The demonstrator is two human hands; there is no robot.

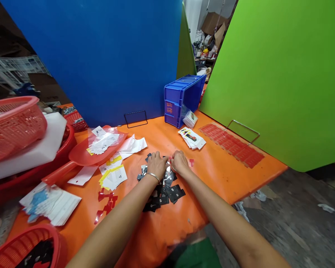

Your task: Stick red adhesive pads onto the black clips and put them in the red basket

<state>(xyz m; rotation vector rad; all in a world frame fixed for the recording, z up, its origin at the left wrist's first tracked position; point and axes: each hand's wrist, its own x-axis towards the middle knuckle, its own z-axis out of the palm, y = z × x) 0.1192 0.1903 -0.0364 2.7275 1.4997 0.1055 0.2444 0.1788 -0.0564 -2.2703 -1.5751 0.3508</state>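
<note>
My left hand (157, 164), with a bracelet at its wrist, reaches onto a loose pile of small black pieces (164, 193) on the orange table. Its fingers point forward and rest at the pile's upper part; whether they grip a piece is hidden. Close by on the right, my right hand (179, 162) is closed in a pinch at the pile's edge. Something small and red shows by its fingertips, too small to name. A small red piece (191, 162) lies just right of that hand. More red pieces (108, 203) lie left of my left forearm.
A red scoop (83, 150) holds a bag of white cards. White and yellow cards (115, 178) lie nearby. A blue bin (173, 108) stands at the back, with printed cards (192, 138) in front. Red strips (231, 144) lie right. Red baskets (13, 126) crowd the left.
</note>
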